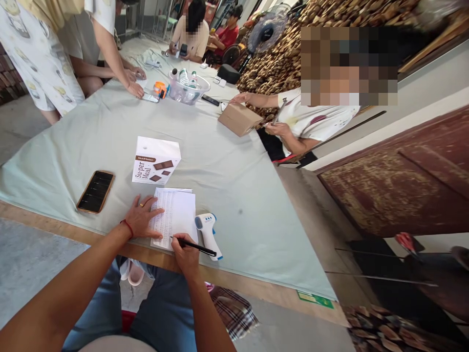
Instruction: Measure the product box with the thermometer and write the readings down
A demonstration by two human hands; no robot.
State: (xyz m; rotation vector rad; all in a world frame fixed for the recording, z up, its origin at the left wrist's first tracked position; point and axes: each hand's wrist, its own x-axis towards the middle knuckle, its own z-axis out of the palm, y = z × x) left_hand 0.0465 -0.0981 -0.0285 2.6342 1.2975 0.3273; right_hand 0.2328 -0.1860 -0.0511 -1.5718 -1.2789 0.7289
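A black pen (196, 246) is held in my right hand (186, 255), its tip at the lower part of a white sheet of paper (183, 208). Rows of small writing cover the sheet's left side. My left hand (142, 219), with a ring and a red wrist cord, lies with spread fingers on the paper's left edge. Just right of the paper rests a white and blue infrared thermometer (209, 234). Behind the paper stands a white "Super Meal" box (157, 160). A dark phone (95, 191) lies left of my left hand.
The table has a pale green cloth (249, 195). Farther back stand a clear plastic basket (188, 93) with bottles and an orange tape roll (160, 89). At the right a person handles a cardboard box (240, 119). Other people are at the far end and left side.
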